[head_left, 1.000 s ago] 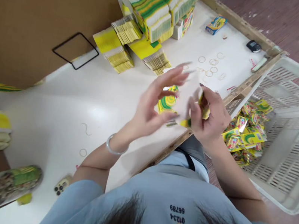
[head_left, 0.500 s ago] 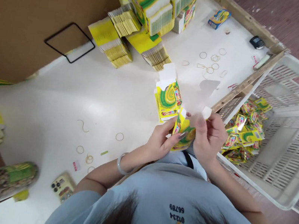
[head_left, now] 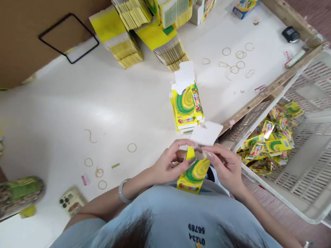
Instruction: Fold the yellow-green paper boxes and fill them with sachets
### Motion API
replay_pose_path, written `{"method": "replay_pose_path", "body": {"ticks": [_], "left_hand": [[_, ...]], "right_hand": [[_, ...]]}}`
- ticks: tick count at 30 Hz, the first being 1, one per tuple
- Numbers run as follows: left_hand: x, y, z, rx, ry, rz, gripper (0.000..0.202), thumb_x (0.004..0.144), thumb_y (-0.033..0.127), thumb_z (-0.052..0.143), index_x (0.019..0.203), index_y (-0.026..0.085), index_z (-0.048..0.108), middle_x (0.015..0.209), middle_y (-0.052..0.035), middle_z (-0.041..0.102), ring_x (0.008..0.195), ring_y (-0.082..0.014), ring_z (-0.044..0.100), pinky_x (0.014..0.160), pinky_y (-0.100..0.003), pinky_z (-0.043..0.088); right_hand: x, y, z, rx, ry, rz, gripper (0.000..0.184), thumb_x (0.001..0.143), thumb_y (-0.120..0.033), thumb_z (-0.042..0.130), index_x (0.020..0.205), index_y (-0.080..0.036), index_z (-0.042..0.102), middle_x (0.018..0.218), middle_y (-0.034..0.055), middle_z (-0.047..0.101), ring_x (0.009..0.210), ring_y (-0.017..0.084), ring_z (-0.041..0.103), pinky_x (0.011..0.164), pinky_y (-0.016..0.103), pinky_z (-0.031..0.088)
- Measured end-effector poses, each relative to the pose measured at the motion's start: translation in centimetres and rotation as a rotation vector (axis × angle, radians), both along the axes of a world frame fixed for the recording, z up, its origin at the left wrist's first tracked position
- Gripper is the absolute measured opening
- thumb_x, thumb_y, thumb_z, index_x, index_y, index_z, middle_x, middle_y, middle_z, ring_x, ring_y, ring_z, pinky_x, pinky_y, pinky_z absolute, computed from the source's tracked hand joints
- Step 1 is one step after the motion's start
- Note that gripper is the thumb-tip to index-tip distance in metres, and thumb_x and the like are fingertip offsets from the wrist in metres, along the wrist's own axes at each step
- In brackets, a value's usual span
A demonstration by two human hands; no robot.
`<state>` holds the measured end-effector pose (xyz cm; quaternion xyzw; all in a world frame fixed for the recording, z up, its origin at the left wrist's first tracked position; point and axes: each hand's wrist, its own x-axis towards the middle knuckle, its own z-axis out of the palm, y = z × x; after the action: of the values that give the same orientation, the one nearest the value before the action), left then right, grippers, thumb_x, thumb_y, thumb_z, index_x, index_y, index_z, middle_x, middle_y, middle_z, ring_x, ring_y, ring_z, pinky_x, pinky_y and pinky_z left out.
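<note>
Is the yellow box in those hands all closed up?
No, the yellow box between the left hand and right hand has its white flap sticking out, open.

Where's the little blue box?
In the head view, the blue box lies near the top, right of centre, on the white table between the carton stack and the black object.

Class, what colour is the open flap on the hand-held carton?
The flap is white, showing best in the head view.
</note>
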<state>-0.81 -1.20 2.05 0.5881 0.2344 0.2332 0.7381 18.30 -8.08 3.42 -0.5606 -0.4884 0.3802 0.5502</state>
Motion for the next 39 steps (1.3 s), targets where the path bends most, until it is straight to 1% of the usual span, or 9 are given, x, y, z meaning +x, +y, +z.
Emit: {"method": "replay_pose_path", "body": {"ticks": [3,6,9,12,18,23,32,35,39], "left_hand": [[0.0,-0.2,-0.1,0.047,0.020,0.044,0.024,0.103,0.041,0.056,0.117,0.021,0.054,0.075,0.0023,0.056,0.055,-0.0072,0.044,0.050,-0.018,0.035],[0.2,-0.4,-0.3,0.072,-0.003,0.083,0.044,0.105,0.042,0.053,0.143,0.021,0.043,0.073,0.0025,0.056,0.054,-0.0084,0.044,0.049,-0.019,0.037],[0.1,-0.1,0.2,0.070,0.018,0.058,0.057,0.106,0.048,0.046,0.156,0.021,0.036,0.068,0.0028,0.057,0.050,-0.0088,0.040,0.048,-0.021,0.038],[-0.3,0.7,1.1,0.094,0.092,0.015,0.055,0.107,0.053,0.039,0.138,0.016,0.064,0.078,-0.0053,0.068,0.055,-0.0102,0.049,0.056,-0.023,0.048],[-0.3,1.1,2.3,0.089,0.259,0.047,0.055,0.102,0.043,0.056,0.152,0.022,0.052,0.076,-0.0011,0.075,0.060,-0.0108,0.061,0.062,-0.021,0.054],[0.2,0.9,2.5,0.080,0.263,0.084,0.046,0.101,0.045,0.058,0.139,0.021,0.066,0.115,-0.0103,0.079,0.098,-0.0186,0.074,0.084,-0.028,0.061],[-0.6,2.3,4.1,0.480,0.474,-0.193,0.059,0.109,0.042,0.035,0.162,0.016,0.034,0.083,-0.0056,0.077,0.058,-0.0121,0.062,0.061,-0.021,0.051],[-0.1,5.0,4.6,0.749,0.489,-0.250,0.060,0.106,0.050,0.041,0.156,0.016,0.046,0.064,-0.0019,0.068,0.052,-0.0152,0.057,0.059,-0.024,0.047],[2.3,12.9,4.7,0.863,0.357,0.129,0.046,0.093,0.058,0.065,0.122,0.022,0.070,0.093,-0.0092,0.072,0.092,-0.0255,0.067,0.084,-0.035,0.052]], "right_hand": [[-0.4,-0.6,-0.8,0.064,-0.109,-0.056,0.018,0.099,-0.031,0.064,0.093,-0.025,0.080,0.082,0.0029,0.078,0.071,0.016,0.073,0.063,0.028,0.060],[-0.4,-1.3,-2.1,0.132,-0.209,-0.170,0.022,0.098,-0.029,0.065,0.118,-0.028,0.075,0.096,0.0058,0.081,0.080,0.019,0.077,0.069,0.030,0.063],[0.5,-1.6,-2.4,0.204,-0.314,0.053,0.034,0.100,-0.041,0.063,0.131,-0.029,0.070,0.113,0.0084,0.080,0.098,0.023,0.079,0.082,0.034,0.066],[1.3,-1.4,-1.6,0.234,-0.324,0.244,0.047,0.093,-0.060,0.065,0.125,-0.025,0.074,0.126,0.0122,0.075,0.118,0.029,0.073,0.097,0.043,0.064],[-0.1,-0.8,0.7,-0.254,0.145,0.296,0.042,0.093,-0.030,0.068,0.134,-0.026,0.058,0.107,0.0048,0.075,0.083,0.015,0.075,0.068,0.026,0.064],[-0.1,-0.4,1.7,-0.344,0.225,0.336,0.041,0.089,-0.020,0.067,0.129,-0.023,0.059,0.098,0.0014,0.075,0.078,0.013,0.073,0.071,0.026,0.063],[1.7,-0.3,1.8,-0.211,0.118,0.496,0.047,0.101,-0.027,0.059,0.148,-0.027,0.056,0.139,0.0069,0.070,0.114,0.016,0.073,0.096,0.033,0.063],[2.6,-0.9,1.4,-0.184,0.094,0.389,0.039,0.104,-0.030,0.057,0.143,-0.030,0.061,0.135,0.0046,0.073,0.115,0.017,0.073,0.095,0.032,0.063],[7.9,-2.6,1.3,-0.080,-0.149,-0.102,0.029,0.100,-0.037,0.062,0.128,-0.033,0.071,0.119,0.0058,0.077,0.101,0.023,0.075,0.088,0.042,0.065]]}}
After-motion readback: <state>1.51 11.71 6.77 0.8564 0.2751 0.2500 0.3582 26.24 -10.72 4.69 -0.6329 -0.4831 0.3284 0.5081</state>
